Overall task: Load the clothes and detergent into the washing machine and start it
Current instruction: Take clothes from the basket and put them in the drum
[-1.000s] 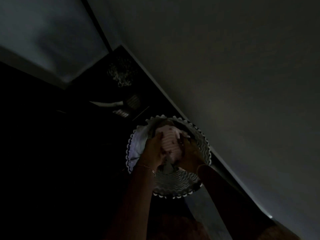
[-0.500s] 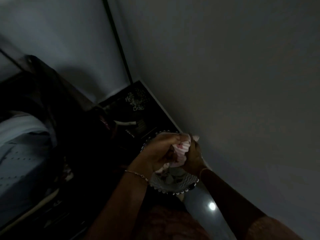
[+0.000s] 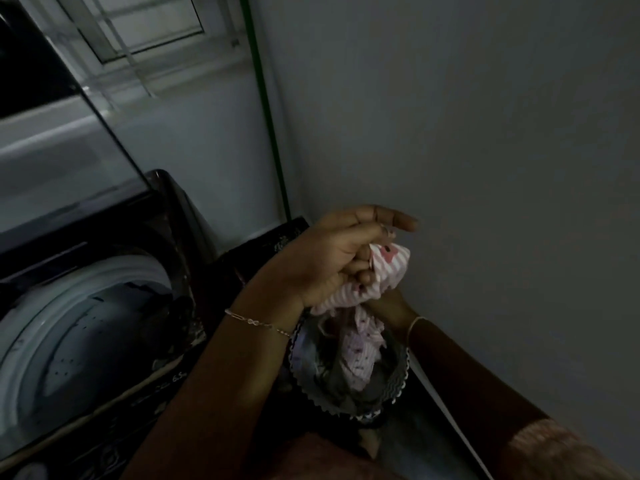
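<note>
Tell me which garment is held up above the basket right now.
The pink-and-white striped garment, bunched in the left hand above the basket. The pale dotted piece and the grey clothes sit lower, inside the basket.

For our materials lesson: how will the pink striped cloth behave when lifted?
Probably floppy: the cloth bunches in the left hand and sags toward the basket. Likely light: curled fingers alone hold it.

I'm standing in a dim room. A plain grey wall fills my right. A green pipe runs down the corner, and a window sits upper left.
</note>
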A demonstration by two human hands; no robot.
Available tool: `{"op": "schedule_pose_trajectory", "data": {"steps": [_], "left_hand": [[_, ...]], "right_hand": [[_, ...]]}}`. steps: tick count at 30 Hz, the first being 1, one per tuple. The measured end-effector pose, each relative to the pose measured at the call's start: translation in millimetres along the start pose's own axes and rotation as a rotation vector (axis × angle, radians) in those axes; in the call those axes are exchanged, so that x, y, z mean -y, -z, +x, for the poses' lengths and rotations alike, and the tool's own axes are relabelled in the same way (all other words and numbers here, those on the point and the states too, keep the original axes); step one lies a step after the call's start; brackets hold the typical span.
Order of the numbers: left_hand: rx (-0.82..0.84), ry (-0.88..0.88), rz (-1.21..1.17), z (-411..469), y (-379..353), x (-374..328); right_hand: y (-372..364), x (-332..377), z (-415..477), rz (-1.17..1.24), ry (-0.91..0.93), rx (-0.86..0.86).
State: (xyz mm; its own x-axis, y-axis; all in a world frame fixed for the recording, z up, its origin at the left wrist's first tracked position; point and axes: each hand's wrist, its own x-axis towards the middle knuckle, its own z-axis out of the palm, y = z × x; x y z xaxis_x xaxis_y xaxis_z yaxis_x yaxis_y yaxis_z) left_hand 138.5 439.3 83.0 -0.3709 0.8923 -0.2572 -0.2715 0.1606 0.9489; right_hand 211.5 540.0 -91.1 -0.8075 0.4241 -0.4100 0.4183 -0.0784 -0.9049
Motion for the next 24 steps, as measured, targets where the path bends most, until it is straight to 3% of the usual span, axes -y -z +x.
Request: {"op": "schedule_pose_trajectory", "data": {"steps": [6,10,16,19,21,24], "left_hand": [[-0.093,-0.092,-0.040,-16.8,30.3,-25.6],[-0.183,-0.100,-0.060,-32.9,64.7,-20.8],[-0.343,0.049,0.046,-57.9,124.0,24.0],[-0.385,0.175,0.209,-59.9,144.1,50.7],[-0.360,0.190,0.314,-58.2,150.9,69.5],[-0.199,0.045,0.504,-55.7,143.3,78.4]], "right_hand": [[-3.6,7.2,-5.7,0.545,-0.196,-0.046],[-4.5,27.9,-9.5,0.768,-0.157,-0.032],[-13.5,70.3,-20.0,0.784,-0.079,-0.053],[-24.6,94.7,-21.8,0.757,-0.036,-0.126],[-34.6,109.8,-23.1,0.727,-0.029,-0.134],[-50.5,129.9,-31.3,0.669,-0.033,-0.160]]}}
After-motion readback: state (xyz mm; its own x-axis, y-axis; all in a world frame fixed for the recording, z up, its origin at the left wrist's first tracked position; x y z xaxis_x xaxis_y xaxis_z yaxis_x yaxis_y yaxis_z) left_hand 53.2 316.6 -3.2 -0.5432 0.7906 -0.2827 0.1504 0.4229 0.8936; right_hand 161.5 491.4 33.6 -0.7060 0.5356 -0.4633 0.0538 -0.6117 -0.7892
